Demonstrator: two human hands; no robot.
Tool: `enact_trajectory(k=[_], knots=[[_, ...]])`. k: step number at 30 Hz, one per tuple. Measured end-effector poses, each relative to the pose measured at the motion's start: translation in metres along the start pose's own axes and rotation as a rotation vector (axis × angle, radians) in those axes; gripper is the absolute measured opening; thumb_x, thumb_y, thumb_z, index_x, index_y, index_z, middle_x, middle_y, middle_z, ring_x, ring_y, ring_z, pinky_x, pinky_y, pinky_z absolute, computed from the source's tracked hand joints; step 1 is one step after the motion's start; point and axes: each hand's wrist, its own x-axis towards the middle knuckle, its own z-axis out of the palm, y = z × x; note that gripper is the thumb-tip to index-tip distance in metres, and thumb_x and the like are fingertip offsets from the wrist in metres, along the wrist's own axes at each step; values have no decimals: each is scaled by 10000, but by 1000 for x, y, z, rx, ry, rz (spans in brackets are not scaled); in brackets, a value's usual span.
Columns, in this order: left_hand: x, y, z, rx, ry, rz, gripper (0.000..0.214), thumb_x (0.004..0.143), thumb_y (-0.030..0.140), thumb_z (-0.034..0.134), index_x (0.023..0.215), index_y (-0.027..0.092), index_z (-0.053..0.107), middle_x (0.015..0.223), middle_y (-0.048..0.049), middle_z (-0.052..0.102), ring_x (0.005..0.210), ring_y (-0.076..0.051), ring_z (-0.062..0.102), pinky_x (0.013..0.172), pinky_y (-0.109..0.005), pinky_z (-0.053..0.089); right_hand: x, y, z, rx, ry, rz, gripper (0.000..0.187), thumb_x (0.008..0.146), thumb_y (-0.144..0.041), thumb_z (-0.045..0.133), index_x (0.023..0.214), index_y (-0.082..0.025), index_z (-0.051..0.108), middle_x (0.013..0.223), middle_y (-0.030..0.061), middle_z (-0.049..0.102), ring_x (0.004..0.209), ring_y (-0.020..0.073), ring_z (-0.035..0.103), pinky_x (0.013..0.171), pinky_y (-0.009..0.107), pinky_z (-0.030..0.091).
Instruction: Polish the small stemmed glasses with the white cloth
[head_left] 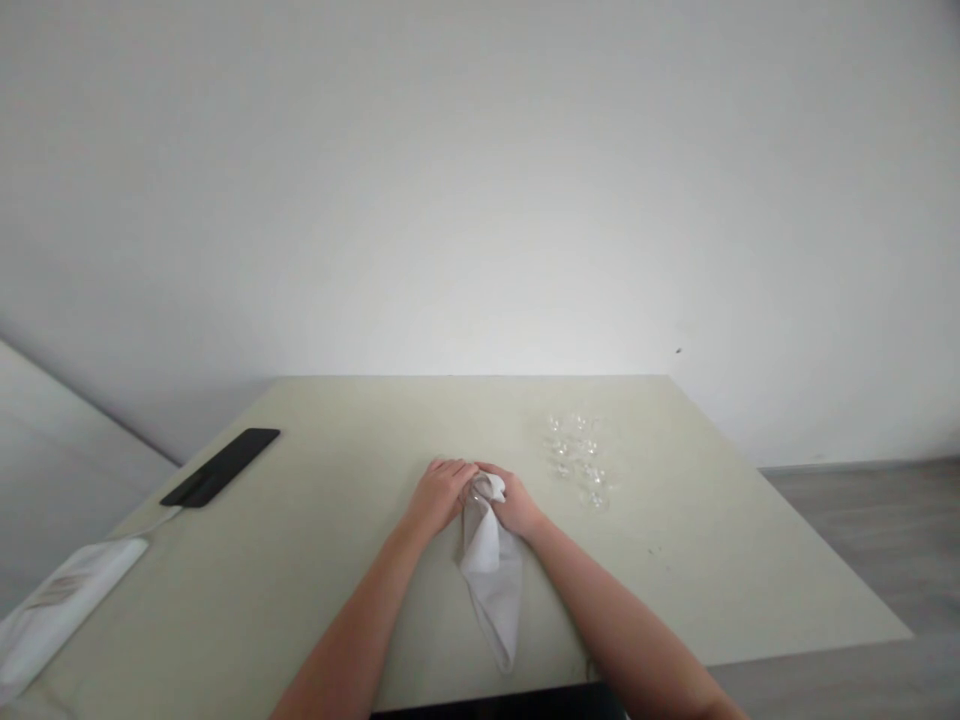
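Note:
My left hand (441,492) and my right hand (516,500) meet in front of me, low over the table. A white cloth (495,570) hangs between them, its long end trailing toward the near edge. The fingers of my right hand close on the bunched top of this cloth. Against the cloth, at my left hand's fingers, shows the curved rim of a small clear glass (480,490); the rest of it is hidden by fingers and cloth. Several small clear glass pieces (577,455) stand grouped to the right of my hands, too faint to make out singly.
The pale table (337,430) reaches back to a white wall (465,200). A flat black object (221,468) lies at the left edge. Nearer, a white box-like object (75,600) with a cable sits at the left. Grey flooring (885,530) shows at the right.

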Motion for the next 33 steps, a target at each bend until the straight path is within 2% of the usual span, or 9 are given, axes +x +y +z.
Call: enact_trajectory(k=[3, 5, 9, 11, 15, 18, 21, 27, 33], knots=[[1, 0, 1, -17, 29, -76, 227, 864, 128, 462, 1033, 218, 584, 978, -65, 676, 967, -225, 606, 886, -376, 402, 0, 2, 2, 82, 44, 96, 552, 696, -235, 702, 1227, -184, 563, 944, 36, 693, 800, 193, 630, 777, 319, 509], [1, -2, 4, -62, 87, -181, 220, 856, 172, 494, 1064, 214, 552, 962, -65, 671, 944, -227, 616, 878, -377, 412, 1, 3, 3, 163, 117, 170, 531, 709, -308, 715, 1202, -182, 564, 858, 16, 680, 741, 179, 614, 727, 298, 507], [1, -6, 9, -294, 269, -460, 396, 801, 352, 626, 1124, 213, 444, 827, -16, 626, 753, -200, 623, 754, -336, 459, 6, 6, 2, 346, 396, 328, 458, 821, -507, 585, 1144, -183, 589, 1022, 66, 664, 930, 223, 610, 838, 337, 497], [0, -6, 10, -484, 325, -499, 424, 805, 430, 628, 1111, 223, 421, 836, -3, 617, 742, -180, 624, 732, -311, 470, 6, 7, 1, 397, 475, 379, 530, 822, -582, 550, 1171, -184, 565, 1095, 83, 646, 1001, 254, 596, 867, 367, 496], [0, 1, 7, -660, 324, -387, 377, 813, 467, 622, 1061, 218, 486, 983, -40, 621, 954, -198, 610, 875, -345, 455, 2, 6, 7, 357, 318, 301, 625, 809, -651, 556, 1242, -203, 512, 1142, 85, 630, 1058, 260, 579, 918, 378, 486], [1, 6, 9, -704, 326, -305, 429, 822, 456, 610, 1152, 207, 498, 1111, -79, 589, 1079, -221, 559, 960, -383, 418, -2, 4, 14, 357, 168, 224, 676, 818, -680, 544, 1306, -219, 465, 1208, 84, 601, 1115, 241, 563, 974, 384, 460], [1, 8, 13, -771, 328, -290, 466, 846, 464, 570, 1214, 193, 481, 1175, -108, 568, 1127, -233, 536, 982, -397, 403, -5, 2, 19, 411, 108, 209, 650, 826, -673, 551, 1290, -222, 491, 1202, 77, 606, 1131, 240, 557, 984, 394, 456], [2, 8, 17, -796, 279, -303, 376, 843, 469, 577, 1100, 194, 575, 1106, -89, 617, 1097, -230, 553, 1011, -402, 381, -6, -2, 19, 450, 136, 296, 619, 831, -695, 507, 1180, -188, 569, 1040, 76, 655, 988, 251, 611, 878, 385, 515], [7, 9, 7, -1144, 359, -489, 552, 768, 544, 648, 1164, 174, 545, 994, -62, 659, 918, -200, 623, 857, -339, 469, -4, -7, 12, 96, 178, 50, 416, 844, -511, 613, 1131, -219, 541, 1079, 62, 629, 1021, 230, 574, 977, 379, 440]])
